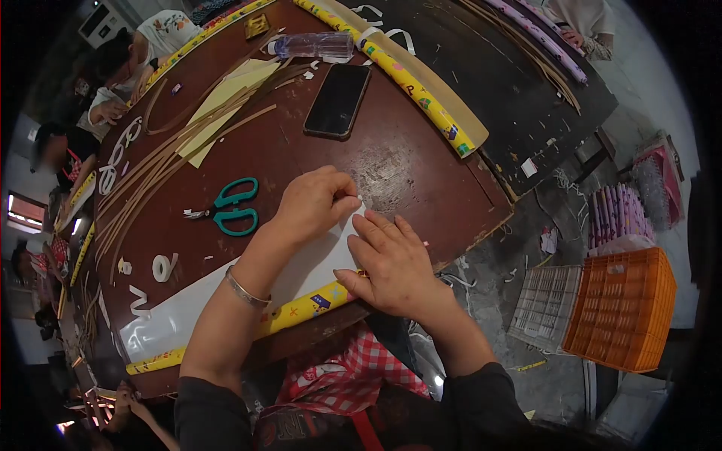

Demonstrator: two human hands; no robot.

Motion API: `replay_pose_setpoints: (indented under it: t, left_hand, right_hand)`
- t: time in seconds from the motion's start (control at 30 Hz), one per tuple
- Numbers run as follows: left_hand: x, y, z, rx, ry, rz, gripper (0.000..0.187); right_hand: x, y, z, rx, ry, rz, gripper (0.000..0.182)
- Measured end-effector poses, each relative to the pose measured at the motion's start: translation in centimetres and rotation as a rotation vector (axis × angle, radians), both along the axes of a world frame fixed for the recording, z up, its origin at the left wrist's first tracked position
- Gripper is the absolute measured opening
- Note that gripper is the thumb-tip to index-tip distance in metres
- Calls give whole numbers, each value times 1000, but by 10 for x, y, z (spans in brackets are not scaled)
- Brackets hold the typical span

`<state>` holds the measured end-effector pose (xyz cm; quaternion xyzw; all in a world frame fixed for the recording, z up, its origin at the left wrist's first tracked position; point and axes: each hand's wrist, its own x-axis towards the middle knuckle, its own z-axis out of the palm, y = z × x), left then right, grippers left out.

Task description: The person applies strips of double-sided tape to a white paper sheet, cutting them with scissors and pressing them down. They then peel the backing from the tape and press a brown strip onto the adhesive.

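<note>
A sheet of yellow patterned paper (pixel 301 308) lies along the table's near edge, partly rolled, with its white inner side (pixel 199 297) facing up. My left hand (pixel 316 199) is over the far right corner of the sheet, thumb and forefinger pinched together. A tiny white bit shows at those fingertips, too small to name. My right hand (pixel 395 263) rests flat on the sheet's right end, fingers spread, its thumb by the yellow roll. Left of my left hand lie teal-handled scissors (pixel 235 207), blades partly apart. Further left is a small roll of white tape (pixel 161 268).
A phone (pixel 338 101), a plastic bottle (pixel 312 46) and brown strips (pixel 180 135) lie on the dark red table (pixel 293 161). Another yellow roll (pixel 406 83) lies at the far right edge. An orange crate (pixel 620 308) stands on the floor at right. Co-workers sit at left.
</note>
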<state>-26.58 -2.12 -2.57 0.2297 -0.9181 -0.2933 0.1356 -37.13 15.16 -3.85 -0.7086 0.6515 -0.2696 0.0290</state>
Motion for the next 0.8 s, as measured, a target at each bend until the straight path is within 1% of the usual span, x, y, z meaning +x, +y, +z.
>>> replay_pose_setpoints:
  t: [0.2, 0.37, 0.5, 0.6, 0.7, 0.8]
  left_hand:
    - [-1, 5, -1, -32, -9, 24, 11]
    - [0, 7, -6, -113, 30, 23, 10]
    - [0, 7, -7, -62, 57, 62, 8]
    - [0, 5, -7, -77, 54, 46, 9]
    - [1, 5, -1, -37, 41, 14, 9]
    - [0, 5, -1, -68, 37, -6, 9]
  right_hand:
    - [0, 0, 0, -7, -1, -8, 44]
    - [1, 1, -2, -5, 7, -13, 44]
    - [0, 0, 0, 15, 2, -6, 45]
    - [0, 1, -1, -1, 3, -10, 44]
    - [0, 0, 1, 20, 6, 1, 44]
    - [0, 0, 2, 28, -24, 11, 49]
